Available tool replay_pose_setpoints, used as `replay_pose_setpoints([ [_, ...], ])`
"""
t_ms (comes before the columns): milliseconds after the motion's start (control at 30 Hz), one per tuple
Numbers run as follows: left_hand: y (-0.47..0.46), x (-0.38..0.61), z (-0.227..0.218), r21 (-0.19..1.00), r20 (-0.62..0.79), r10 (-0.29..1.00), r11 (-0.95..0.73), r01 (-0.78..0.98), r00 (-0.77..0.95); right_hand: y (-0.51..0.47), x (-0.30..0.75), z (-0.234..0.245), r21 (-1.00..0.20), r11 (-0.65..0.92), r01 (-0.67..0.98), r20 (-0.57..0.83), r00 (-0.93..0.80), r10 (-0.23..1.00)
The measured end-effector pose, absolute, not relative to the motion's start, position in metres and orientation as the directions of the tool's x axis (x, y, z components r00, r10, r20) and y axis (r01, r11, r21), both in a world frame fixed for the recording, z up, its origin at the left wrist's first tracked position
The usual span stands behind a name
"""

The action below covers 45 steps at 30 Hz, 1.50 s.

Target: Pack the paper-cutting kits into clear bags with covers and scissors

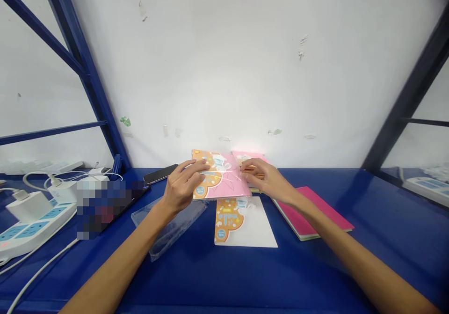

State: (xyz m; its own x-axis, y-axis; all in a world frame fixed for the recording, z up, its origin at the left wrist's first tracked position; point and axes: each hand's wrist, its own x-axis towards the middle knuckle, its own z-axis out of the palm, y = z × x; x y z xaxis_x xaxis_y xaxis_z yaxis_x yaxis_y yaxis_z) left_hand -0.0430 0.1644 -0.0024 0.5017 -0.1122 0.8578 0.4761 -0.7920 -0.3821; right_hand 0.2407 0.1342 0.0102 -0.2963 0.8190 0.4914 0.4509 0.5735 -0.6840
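Observation:
My left hand (184, 183) grips the left side of a pink-and-orange booklet (228, 183) with a printed cartoon cover, its fingers over the top face and the thumb near the edge. The booklet is lifted a little above the table and shows thin pale lines across it. At its right edge is my right hand (264, 178), fingers bent and closed on that edge. Below lies a white card (254, 227) with a matching orange print. Partly hidden behind my right hand is another pink printed item (249, 155).
A magenta notebook (324, 211) lies to the right, partly under my right forearm. Clear plastic sleeve (168, 232), dark phone (159, 174) and a partly blurred dark device (131, 206) lie left. A power strip (35, 230) with chargers and cables stands farther left. Behind is a white wall (228, 70).

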Motion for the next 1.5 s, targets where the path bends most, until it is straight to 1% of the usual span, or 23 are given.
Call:
replay_pose_setpoints([
  [67,0.164,-0.042,-0.002,-0.380,0.857,-0.112,-0.796,0.471,0.502,0.135,0.241,0.009,-0.709,0.548,0.443,0.460,-0.298,0.836],
  [133,0.164,-0.042,-0.003,-0.385,0.855,-0.115,-0.794,0.471,0.505,0.136,0.242,0.009,-0.756,0.516,0.403,0.427,-0.294,0.855],
  [233,0.164,-0.042,-0.003,-0.397,0.855,-0.130,-0.787,0.472,0.503,0.134,0.241,0.010,-0.791,0.501,0.350,0.420,-0.284,0.862],
  [367,0.163,-0.042,-0.003,-0.404,0.849,-0.130,-0.784,0.471,0.512,0.134,0.239,0.007,-0.775,0.488,0.402,0.410,-0.267,0.872],
  [500,0.163,-0.042,-0.004,-0.389,0.850,-0.117,-0.797,0.463,0.513,0.139,0.241,0.002,-0.758,0.453,0.470,0.409,-0.199,0.891],
  [567,0.164,-0.043,-0.005,-0.380,0.850,-0.113,-0.808,0.450,0.514,0.141,0.243,0.002,-0.762,0.397,0.512,0.367,-0.164,0.916],
  [633,0.164,-0.043,-0.007,-0.371,0.853,-0.116,-0.820,0.435,0.509,0.141,0.244,0.004,-0.795,0.325,0.512,0.286,-0.156,0.945],
  [700,0.164,-0.043,-0.007,-0.356,0.858,-0.114,-0.834,0.422,0.500,0.139,0.245,0.006,-0.861,0.245,0.445,0.178,-0.188,0.966],
  [767,0.163,-0.043,-0.008,-0.334,0.862,-0.102,-0.852,0.403,0.497,0.138,0.245,0.007,-0.935,0.154,0.321,0.066,-0.268,0.961],
  [833,0.163,-0.042,-0.009,-0.308,0.862,-0.088,-0.872,0.380,0.499,0.139,0.243,0.004,-0.983,0.041,0.179,-0.024,-0.350,0.937],
  [933,0.164,-0.042,-0.010,-0.285,0.860,-0.076,-0.891,0.352,0.504,0.144,0.241,-0.003,-0.994,-0.106,-0.009,-0.094,-0.390,0.916],
  [1033,0.167,-0.043,-0.010,-0.282,0.858,-0.066,-0.889,0.361,0.509,0.147,0.244,-0.003,-0.978,-0.174,-0.118,-0.120,-0.367,0.923],
  [1167,0.169,-0.044,-0.006,-0.288,0.874,-0.053,-0.857,0.428,0.483,0.146,0.256,0.009,-0.968,-0.185,-0.169,-0.123,-0.323,0.938],
  [1300,0.169,-0.046,-0.001,-0.290,0.908,-0.064,-0.810,0.510,0.414,0.145,0.267,0.021,-0.954,-0.158,-0.254,-0.084,-0.279,0.957],
  [1400,0.172,-0.048,-0.001,-0.289,0.927,-0.080,-0.776,0.561,0.367,0.145,0.274,0.025,-0.948,-0.104,-0.301,-0.057,-0.160,0.985],
  [1500,0.174,-0.052,-0.001,-0.254,0.942,-0.044,-0.742,0.621,0.333,0.147,0.283,0.029,-0.928,-0.052,-0.368,-0.033,-0.058,0.998],
])
